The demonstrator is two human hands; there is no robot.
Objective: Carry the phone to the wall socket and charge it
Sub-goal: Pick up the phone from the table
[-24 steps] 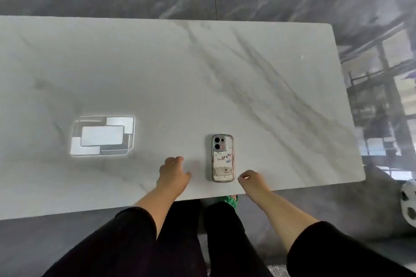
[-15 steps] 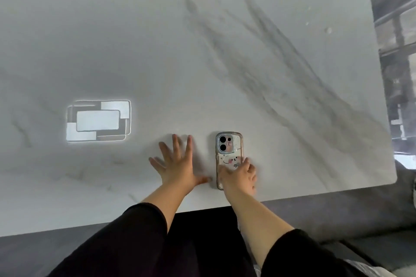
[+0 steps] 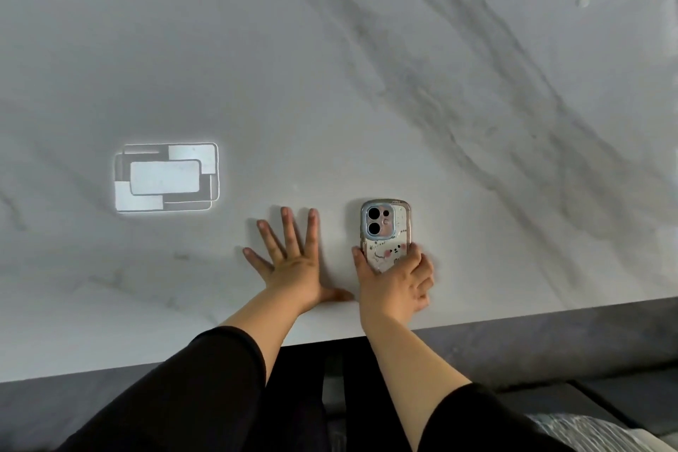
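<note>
The phone (image 3: 384, 227) lies face down on the white marble table (image 3: 330, 66), near its front edge. It has a clear case with a cartoon drawing and a blue camera block at the far end. My right hand (image 3: 394, 281) covers its near half, thumb on the left side and fingers curled round the right side. My left hand (image 3: 293, 260) lies flat on the table just left of the phone, fingers spread, holding nothing. No wall socket or charger is in view.
A bright rectangular reflection of a ceiling lamp (image 3: 167, 176) shows on the table to the left. The table's front edge (image 3: 513, 316) runs close under my hands, with grey floor below it. A grey striped cloth (image 3: 587, 429) shows at the bottom right.
My right hand moved from beside the phone onto it and closed round its near half. My left hand opened and flattened on the table. The camera came closer to the table.
</note>
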